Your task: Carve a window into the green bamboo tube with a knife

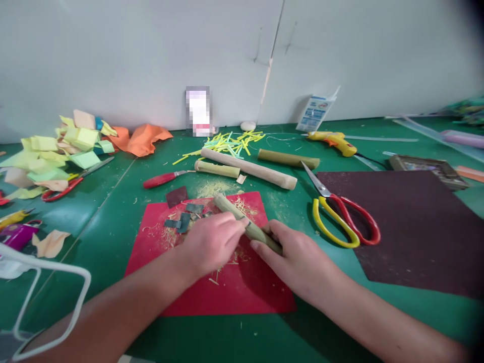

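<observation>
A pale green bamboo stick (227,205) slants over the red sheet (185,295) in front of me. My right hand (293,252) is closed around its near end. My left hand (214,242) is closed against the stick's middle, pinching what looks like a small dark piece of sandpaper (248,223), mostly hidden by the fingers. Small dark cut pieces of sandpaper (184,222) lie beside my left hand among fine shavings (242,204). A brown square of sandpaper (176,196) rests at the sheet's back left corner.
Behind lie a long wooden stick (249,169), two short bamboo pieces and a red-handled knife (162,179). Scissors (340,217) overlap a large dark sheet (416,232) at right. A yellow glue gun (335,142) is farther back. Folded paper (71,141) piles up left; a white frame (85,287) stands near.
</observation>
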`<state>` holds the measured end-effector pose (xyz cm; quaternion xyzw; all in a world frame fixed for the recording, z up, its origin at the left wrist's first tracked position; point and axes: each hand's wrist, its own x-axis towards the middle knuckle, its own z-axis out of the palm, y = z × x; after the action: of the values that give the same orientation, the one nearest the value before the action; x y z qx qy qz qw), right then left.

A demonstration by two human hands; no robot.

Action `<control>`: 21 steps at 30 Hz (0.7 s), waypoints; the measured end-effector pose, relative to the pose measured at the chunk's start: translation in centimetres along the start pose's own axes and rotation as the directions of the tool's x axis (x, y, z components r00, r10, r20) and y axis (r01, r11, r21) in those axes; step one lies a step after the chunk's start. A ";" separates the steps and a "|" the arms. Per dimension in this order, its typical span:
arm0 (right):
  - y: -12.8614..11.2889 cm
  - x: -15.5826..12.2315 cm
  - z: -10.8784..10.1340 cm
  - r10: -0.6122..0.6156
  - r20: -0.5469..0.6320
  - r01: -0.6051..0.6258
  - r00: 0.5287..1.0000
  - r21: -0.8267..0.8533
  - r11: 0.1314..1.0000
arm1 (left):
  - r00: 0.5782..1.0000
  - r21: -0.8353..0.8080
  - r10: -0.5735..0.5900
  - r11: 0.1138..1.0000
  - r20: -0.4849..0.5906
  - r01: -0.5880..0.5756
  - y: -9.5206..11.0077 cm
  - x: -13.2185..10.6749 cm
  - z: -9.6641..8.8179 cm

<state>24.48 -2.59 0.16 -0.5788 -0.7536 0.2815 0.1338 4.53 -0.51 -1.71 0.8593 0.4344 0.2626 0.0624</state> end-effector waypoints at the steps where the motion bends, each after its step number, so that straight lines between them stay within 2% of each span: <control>1: 0.0 0.0 0.0 0.004 -0.003 -0.004 1.000 0.004 1.000 | 1.000 0.005 -0.025 1.000 -0.016 0.025 -0.3 0.0 0.0; 5: 0.0 0.0 -0.1 0.044 0.015 -0.044 0.999 -0.010 0.999 | 0.979 0.059 -0.166 0.983 -0.119 0.174 -2.5 0.4 -0.3; 9: -0.1 -0.2 -0.4 0.049 -0.012 -0.050 0.999 -0.097 0.994 | 0.979 0.056 -0.172 0.982 -0.108 0.179 -3.9 0.6 -0.5; 12: -0.1 -0.5 -0.4 -0.039 -0.076 0.027 0.996 -0.155 0.988 | 0.978 0.052 -0.177 0.982 -0.112 0.183 -3.3 0.5 -0.5; 15: 0.0 -0.7 -0.2 -0.098 -0.073 0.083 0.992 -0.192 0.978 | 0.987 0.039 -0.134 0.990 -0.086 0.138 -1.4 0.3 -0.5; 18: 0.0 -0.8 0.2 -0.106 -0.046 0.095 0.993 -0.192 0.977 | 0.999 -0.007 -0.036 0.999 0.005 0.036 0.2 0.3 -0.4; 21: 0.1 -0.7 0.4 -0.076 -0.040 0.067 0.996 -0.183 0.981 | 0.998 -0.003 -0.056 0.998 -0.014 0.056 0.4 0.3 -0.4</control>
<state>24.53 -3.36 -0.09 -0.5675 -0.7931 0.1928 0.1082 4.73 -0.56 -1.11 0.8448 0.4585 0.2675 0.0678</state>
